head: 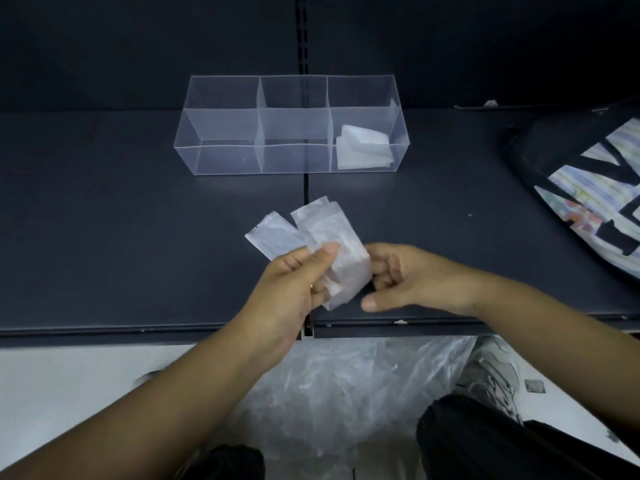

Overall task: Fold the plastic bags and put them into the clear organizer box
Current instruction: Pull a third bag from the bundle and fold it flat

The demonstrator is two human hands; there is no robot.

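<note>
Head view, hands: our left hand [298, 282] pinches the translucent white folded plastic bag [332, 233] under its thumb. Our right hand [408, 275] curls its fingers on the bag's right edge, thumb free.
Bag place: held in front of the clear three-compartment plastic organizer box [221, 157], well apart from it.
Box fill: pale folded bags [363, 147] lie in its right compartment.
Risk: we judge the slick film could spring open if either grip slackens, and the fanned flaps could catch the box rim.
Bag axis: long axis runs from us toward the box, with the loose ends pointing at it, splayed left.

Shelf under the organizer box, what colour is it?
The shelf is dark navy blue, seen in the head view.
</note>
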